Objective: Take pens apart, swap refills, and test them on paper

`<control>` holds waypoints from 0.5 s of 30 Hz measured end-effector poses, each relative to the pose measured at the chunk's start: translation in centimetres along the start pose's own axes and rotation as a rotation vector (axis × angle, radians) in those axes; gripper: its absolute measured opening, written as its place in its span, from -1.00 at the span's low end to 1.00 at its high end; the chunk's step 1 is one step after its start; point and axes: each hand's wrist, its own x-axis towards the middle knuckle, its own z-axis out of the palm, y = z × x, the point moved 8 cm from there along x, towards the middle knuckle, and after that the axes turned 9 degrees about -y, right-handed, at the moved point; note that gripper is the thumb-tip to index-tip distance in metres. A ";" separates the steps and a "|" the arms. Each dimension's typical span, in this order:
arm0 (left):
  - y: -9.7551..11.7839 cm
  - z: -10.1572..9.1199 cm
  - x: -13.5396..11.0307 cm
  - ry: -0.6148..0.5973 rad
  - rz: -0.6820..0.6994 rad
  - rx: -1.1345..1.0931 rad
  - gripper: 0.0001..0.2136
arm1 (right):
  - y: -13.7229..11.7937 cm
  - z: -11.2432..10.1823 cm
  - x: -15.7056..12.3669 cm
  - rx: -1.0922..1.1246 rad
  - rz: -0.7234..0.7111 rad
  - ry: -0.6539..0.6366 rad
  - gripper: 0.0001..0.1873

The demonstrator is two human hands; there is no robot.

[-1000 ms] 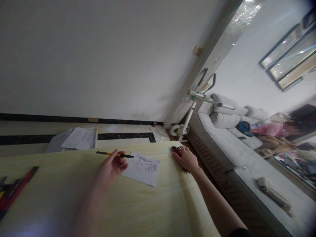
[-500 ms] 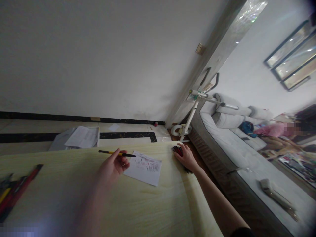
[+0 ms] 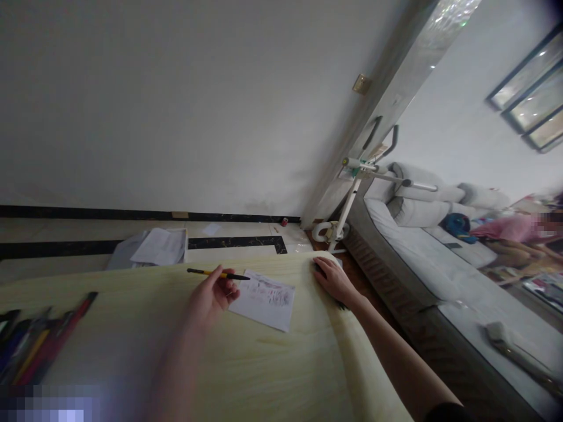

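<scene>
"Head view, and the left hand (image 3: 215,293) has the pen (image 3: 233,276)! Where exactly is it?"

"Above the table (image 3: 264,369), almost level, its dark tip reaching across the upper-left corner of the paper (image 3: 264,313). Whether tip and sheet touch, the angle doesn't settle."

"And the grip?"

"Drawn in snug on the pen! Fingers pinch it around the middle, the rest curl below. Sound place to take hold, near the balance point by the look of it; a hold closer to the tip would likely give finer control."

"How should it handle?"

"Light and stiff, one would judge, with a slim, smooth barrel that could roll between loose fingertips. Little squeeze needed, and it hardly looks fragile. The paper's the delicate one: thin, flexible, apt to crease or slide, so best taken by a bare edge."

"Over to the right hand (image 3: 334,278)!"

"Palm down at the table's right end, laid over some dark objects (image 3: 341,305), ends poking out beside the wrist. How far the fingers close round them, nobody can tell; the hand covers too much."

"And way over left?"

"Row of long coloured things (image 3: 33,349), probably pens, blurred, well apart from both hands."
</scene>
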 end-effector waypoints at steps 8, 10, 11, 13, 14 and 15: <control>-0.1 -0.2 0.2 -0.014 0.000 -0.006 -0.85 | -0.2 -0.3 -0.4 0.012 0.006 0.025 -0.65; -0.1 -0.2 0.1 -0.015 0.001 -0.009 -0.86 | -0.3 -0.4 -0.4 0.010 0.010 0.026 -0.66; -0.1 -0.1 0.1 -0.014 0.003 -0.010 -0.86 | -0.3 -0.5 -0.5 0.009 0.009 0.023 -0.65; -0.1 0.0 0.0 -0.008 0.007 -0.012 -0.87 | -0.5 -0.5 -0.5 0.007 0.004 0.016 -0.63; 0.0 0.0 -0.1 -0.003 0.009 -0.012 -0.87 | -0.5 -0.5 -0.5 0.005 0.000 0.011 -0.63; 0.0 0.1 -0.1 0.003 0.010 -0.010 -0.87 | -0.6 -0.5 -0.5 0.003 -0.001 0.010 -0.64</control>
